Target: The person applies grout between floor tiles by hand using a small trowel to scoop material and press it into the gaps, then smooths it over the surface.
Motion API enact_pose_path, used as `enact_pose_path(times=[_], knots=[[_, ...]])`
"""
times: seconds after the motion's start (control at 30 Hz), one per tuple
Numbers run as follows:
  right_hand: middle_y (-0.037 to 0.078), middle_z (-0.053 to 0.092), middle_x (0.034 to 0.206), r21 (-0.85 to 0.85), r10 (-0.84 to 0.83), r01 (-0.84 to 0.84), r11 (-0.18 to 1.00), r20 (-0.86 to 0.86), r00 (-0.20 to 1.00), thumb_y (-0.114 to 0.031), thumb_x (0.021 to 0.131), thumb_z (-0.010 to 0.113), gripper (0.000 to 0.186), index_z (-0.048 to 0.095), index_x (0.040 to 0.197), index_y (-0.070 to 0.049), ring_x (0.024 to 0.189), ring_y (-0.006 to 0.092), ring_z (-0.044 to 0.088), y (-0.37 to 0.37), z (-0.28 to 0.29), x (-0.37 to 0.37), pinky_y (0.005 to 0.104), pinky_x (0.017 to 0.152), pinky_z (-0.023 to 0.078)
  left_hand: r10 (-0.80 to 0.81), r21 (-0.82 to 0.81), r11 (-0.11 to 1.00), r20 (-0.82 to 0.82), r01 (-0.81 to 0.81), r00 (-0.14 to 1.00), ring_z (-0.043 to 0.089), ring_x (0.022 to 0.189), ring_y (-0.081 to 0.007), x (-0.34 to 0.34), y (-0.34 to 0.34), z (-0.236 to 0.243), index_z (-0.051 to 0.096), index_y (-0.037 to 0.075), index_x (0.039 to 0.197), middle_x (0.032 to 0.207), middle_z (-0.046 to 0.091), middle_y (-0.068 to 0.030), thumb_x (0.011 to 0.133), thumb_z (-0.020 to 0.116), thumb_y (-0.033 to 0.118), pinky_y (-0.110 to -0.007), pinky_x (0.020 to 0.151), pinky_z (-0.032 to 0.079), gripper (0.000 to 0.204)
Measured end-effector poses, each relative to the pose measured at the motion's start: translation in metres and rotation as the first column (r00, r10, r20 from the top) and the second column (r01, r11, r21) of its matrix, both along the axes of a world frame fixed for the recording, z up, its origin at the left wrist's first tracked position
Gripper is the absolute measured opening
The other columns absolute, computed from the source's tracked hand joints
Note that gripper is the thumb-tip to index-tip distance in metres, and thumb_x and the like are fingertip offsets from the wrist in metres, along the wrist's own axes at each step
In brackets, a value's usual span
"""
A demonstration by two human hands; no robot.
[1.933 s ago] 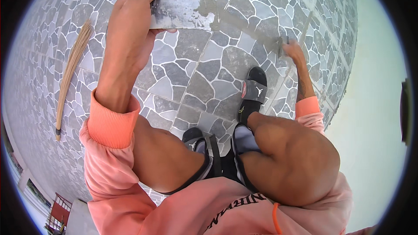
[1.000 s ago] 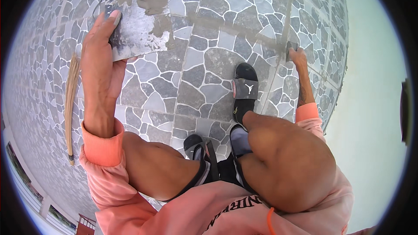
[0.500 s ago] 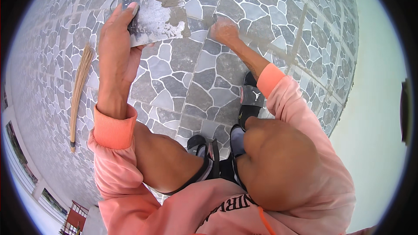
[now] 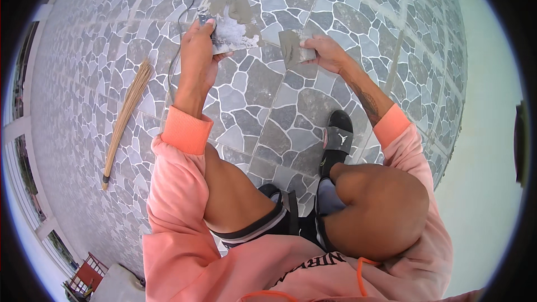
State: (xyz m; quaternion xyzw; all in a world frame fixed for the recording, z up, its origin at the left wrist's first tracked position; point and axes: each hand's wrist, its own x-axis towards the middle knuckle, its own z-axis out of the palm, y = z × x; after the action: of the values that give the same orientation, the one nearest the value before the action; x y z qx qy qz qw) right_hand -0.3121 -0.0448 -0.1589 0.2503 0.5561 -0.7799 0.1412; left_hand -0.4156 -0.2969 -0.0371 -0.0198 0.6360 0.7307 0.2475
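Thickly, grey paste [image 4: 240, 10] coats a flat plate [image 4: 228, 33] and scraper [image 4: 293, 48].
Left hand [image 4: 198, 50] clamps the plate; right hand [image 4: 329, 53] grips the scraper.

We looked steeply down from the wearer's head through the left fisheye camera, upright and unmirrored. The pink sweatshirt [image 4: 251, 271] lay closest to us, at the lower edge; we took in the left hand [image 4: 200, 50] and right hand [image 4: 327, 53] farther off, the tiled floor [image 4: 235, 117] beyond, and a pale wall [image 4: 486, 134] bending along our right rim.
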Motion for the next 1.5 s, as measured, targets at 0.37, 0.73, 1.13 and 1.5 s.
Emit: enact_pose_path(times=[0.37, 0.73, 1.13, 1.5], knots=[[0.004, 0.061, 0.077, 0.95, 0.327, 0.007, 0.312, -0.114, 0.938, -0.023, 0.091, 0.057, 0.037, 0.055, 0.121, -0.001, 0.071, 0.0106, 0.053, -0.003, 0.278, 0.052, 0.0261, 0.065, 0.043, -0.14, 0.403, 0.912, 0.144, 0.071, 0.98, 0.06, 0.071, -0.0144, 0.041, 0.028, 0.033, 0.051, 0.004, 0.112, 0.091, 0.061, -0.0055, 0.097, 0.04, 0.014, -0.028, 0.053, 0.047, 0.022], [0.018, 0.05, 0.132, 0.937, 0.866, 0.345, -0.06, -0.124, 0.485, 0.011, 0.07, 0.055, 0.059, 0.047, 0.128, 0.0, 0.123, 0.0354, 0.048, -0.066, 0.287, 0.062, 0.0431, 0.105, 0.038, -0.296, 0.732, 0.674, 0.141, 0.102, 0.945, 0.059, 0.072, -0.0111, 0.07, 0.018, 0.069, 0.053, 0.003, 0.109, 0.089, 0.061, -0.0042, 0.097, 0.04, 0.013, -0.026, 0.054, 0.045, 0.019], [0.013, 0.045, 0.138, 0.96, 0.854, 0.253, -0.12, -0.03, 0.519, 0.008, 0.073, 0.057, 0.06, 0.045, 0.131, -0.004, 0.124, 0.0336, 0.046, -0.045, 0.252, 0.058, 0.043, 0.107, 0.037, -0.188, 0.649, 0.76, 0.147, 0.049, 0.971, 0.06, 0.075, -0.0134, 0.081, 0.01, 0.044, 0.049, 0.005, 0.12, 0.095, 0.062, -0.0054, 0.098, 0.039, 0.013, -0.03, 0.057, 0.045, 0.026], [0.006, 0.062, 0.087, 0.95, 0.185, 0.018, 0.313, -0.079, 0.979, -0.003, 0.075, 0.053, 0.04, 0.058, 0.114, -0.002, 0.078, 0.0131, 0.058, -0.021, 0.261, 0.068, 0.0284, 0.071, 0.044, -0.053, 0.664, 0.745, -0.031, 0.06, 0.998, 0.062, 0.092, -0.0148, 0.069, -0.001, 0.055, 0.045, -0.001, 0.119, 0.107, 0.059, -0.0103, 0.097, 0.038, 0.009, -0.031, 0.076, 0.054, 0.026]])
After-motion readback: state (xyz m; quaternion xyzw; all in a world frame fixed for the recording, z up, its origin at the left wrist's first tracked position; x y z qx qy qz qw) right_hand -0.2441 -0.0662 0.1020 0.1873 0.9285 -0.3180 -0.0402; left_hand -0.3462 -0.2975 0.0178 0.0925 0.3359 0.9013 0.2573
